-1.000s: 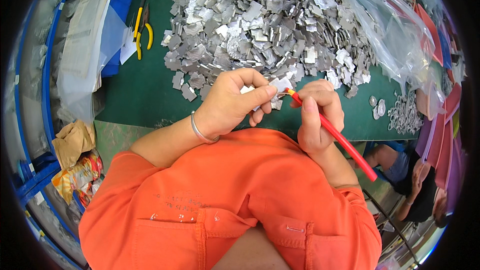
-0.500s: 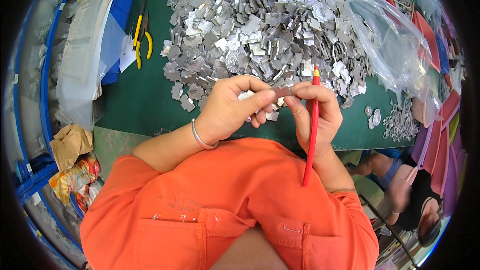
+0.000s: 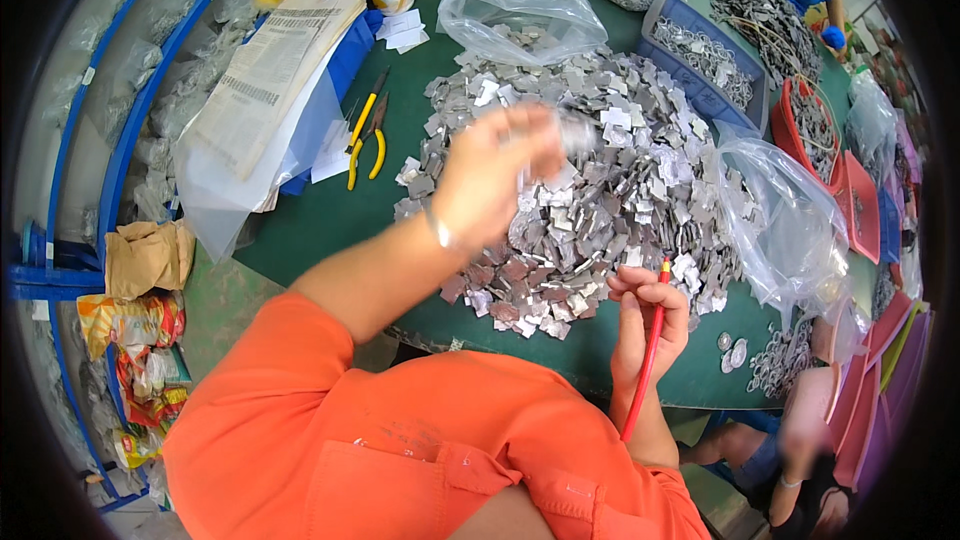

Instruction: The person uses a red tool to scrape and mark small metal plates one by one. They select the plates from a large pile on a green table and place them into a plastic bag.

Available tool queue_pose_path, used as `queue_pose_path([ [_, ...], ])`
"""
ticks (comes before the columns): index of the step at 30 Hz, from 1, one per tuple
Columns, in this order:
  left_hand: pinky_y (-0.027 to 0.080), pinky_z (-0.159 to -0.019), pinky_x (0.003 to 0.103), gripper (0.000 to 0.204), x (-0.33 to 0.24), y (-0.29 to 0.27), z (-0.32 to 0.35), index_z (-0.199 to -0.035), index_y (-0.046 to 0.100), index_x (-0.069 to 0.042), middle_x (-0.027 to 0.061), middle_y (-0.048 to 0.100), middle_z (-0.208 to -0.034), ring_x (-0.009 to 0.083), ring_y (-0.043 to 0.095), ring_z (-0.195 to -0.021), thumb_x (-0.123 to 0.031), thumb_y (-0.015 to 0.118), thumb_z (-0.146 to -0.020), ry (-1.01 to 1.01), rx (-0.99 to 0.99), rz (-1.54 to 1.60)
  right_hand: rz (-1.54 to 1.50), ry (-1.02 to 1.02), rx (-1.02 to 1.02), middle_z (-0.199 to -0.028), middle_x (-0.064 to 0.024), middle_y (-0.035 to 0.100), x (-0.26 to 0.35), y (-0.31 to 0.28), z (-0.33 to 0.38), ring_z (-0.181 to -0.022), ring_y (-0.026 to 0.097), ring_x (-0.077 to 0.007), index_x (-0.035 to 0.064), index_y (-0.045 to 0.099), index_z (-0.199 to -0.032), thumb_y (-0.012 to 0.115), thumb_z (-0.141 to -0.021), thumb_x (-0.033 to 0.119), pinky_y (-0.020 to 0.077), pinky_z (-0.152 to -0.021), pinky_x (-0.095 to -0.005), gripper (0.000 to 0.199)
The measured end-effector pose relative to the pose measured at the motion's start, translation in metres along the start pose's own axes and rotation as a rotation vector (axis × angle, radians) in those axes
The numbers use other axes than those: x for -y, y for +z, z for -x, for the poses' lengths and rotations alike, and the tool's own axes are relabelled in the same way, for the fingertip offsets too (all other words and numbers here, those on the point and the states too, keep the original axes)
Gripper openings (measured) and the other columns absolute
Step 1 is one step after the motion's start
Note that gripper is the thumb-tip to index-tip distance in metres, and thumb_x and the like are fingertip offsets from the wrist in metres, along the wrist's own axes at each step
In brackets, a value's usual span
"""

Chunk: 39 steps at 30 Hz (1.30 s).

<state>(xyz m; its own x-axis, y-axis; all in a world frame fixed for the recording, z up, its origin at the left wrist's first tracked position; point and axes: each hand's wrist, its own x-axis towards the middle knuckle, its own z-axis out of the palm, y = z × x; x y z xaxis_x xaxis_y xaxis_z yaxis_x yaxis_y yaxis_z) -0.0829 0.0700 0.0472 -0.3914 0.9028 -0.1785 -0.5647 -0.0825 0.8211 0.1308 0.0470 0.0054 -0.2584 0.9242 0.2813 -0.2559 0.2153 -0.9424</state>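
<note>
A large heap of small flat metal pieces (image 3: 590, 210) lies on the green table. My left hand (image 3: 505, 165), smeared by motion, is over the heap's left part. A blurred silvery shape shows at its fingertips, and I cannot make out whether it is held. At the heap's near right edge is my right hand (image 3: 648, 325). A slim red pencil (image 3: 648, 370) with a yellow band near its tip is held in it, slanting down toward my body. No metal piece shows between that hand's thumb and fingers.
Yellow-handled pliers (image 3: 370, 145) and newspapers (image 3: 270, 90) lie left. Clear plastic bags (image 3: 780, 210) lie right of and behind the heap. A blue bin (image 3: 755, 105) holds metal rings; a red basket (image 3: 790, 140) stands beside it. Other people are at far right and lower right.
My left hand has swung away from the right hand, out over the heap. The metal piece pinched between both hands has left the right fingers. The view has shifted, showing more of the table's far side.
</note>
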Motion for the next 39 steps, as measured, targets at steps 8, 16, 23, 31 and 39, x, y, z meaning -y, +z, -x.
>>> queue_pose_path([
  [8, 0.047, -0.058, 0.021, 0.019, -0.006, -0.043, -0.042, -0.103, 0.05, 0.003, 0.0092, 0.056, -0.096, 0.0134, 0.057, -0.08, -0.006, 0.05, -0.087, -0.1, 0.036, 0.217, 0.345, -0.078, -0.021, -0.084, -0.0099, 0.061, 0.001, -0.01, -0.016, -0.074, 0.058, -0.0139, 0.0004, 0.053, -0.084, 0.053, -0.079, -0.008, 0.0464, -0.069, -0.025, 0.01],
  [16, 0.041, -0.046, 0.021, 0.013, 0.023, -0.009, 0.063, -0.096, 0.055, -0.001, 0.0064, 0.058, -0.076, 0.0099, 0.052, -0.057, -0.008, 0.055, -0.085, -0.147, 0.146, -0.025, 1.054, -0.562, 0.34, -0.077, -0.0051, 0.058, -0.032, 0.027, -0.114, -0.08, 0.053, -0.0261, 0.0096, 0.055, -0.08, 0.056, -0.072, 0.004, 0.0377, -0.07, -0.0365, 0.01],
  [23, 0.041, -0.048, 0.022, 0.016, 0.029, -0.021, 0.075, -0.098, 0.055, -0.001, 0.0068, 0.058, -0.078, 0.0111, 0.052, -0.059, -0.011, 0.054, -0.086, -0.226, 0.128, -0.061, 0.564, -0.416, 0.169, -0.071, -0.0059, 0.056, -0.027, 0.019, -0.09, -0.064, 0.052, -0.0217, 0.005, 0.053, -0.075, 0.064, -0.066, -0.007, 0.0428, -0.06, -0.0301, 0.019],
  [31, 0.04, -0.047, 0.022, 0.022, 0.034, -0.012, 0.075, -0.088, 0.057, 0.001, 0.0062, 0.061, -0.076, 0.0096, 0.054, -0.059, -0.02, 0.054, -0.087, -0.453, 0.239, 0.022, 0.343, -0.475, 0.253, -0.08, -0.0108, 0.059, -0.007, 0.011, -0.026, -0.069, 0.056, -0.0194, 0.0042, 0.051, -0.078, 0.06, -0.07, -0.014, 0.0458, -0.059, -0.0275, 0.022],
  [39, 0.041, -0.046, 0.021, 0.014, 0.041, -0.016, 0.082, -0.087, 0.058, 0.002, 0.009, 0.063, -0.077, 0.0099, 0.055, -0.056, -0.012, 0.056, -0.084, -0.432, 0.242, -0.057, -0.056, 0.103, 0.029, -0.096, -0.0118, 0.058, -0.005, 0.01, -0.002, -0.079, 0.057, -0.011, 0.0037, 0.042, -0.094, 0.052, -0.082, -0.007, 0.0454, -0.058, -0.0184, 0.02],
])
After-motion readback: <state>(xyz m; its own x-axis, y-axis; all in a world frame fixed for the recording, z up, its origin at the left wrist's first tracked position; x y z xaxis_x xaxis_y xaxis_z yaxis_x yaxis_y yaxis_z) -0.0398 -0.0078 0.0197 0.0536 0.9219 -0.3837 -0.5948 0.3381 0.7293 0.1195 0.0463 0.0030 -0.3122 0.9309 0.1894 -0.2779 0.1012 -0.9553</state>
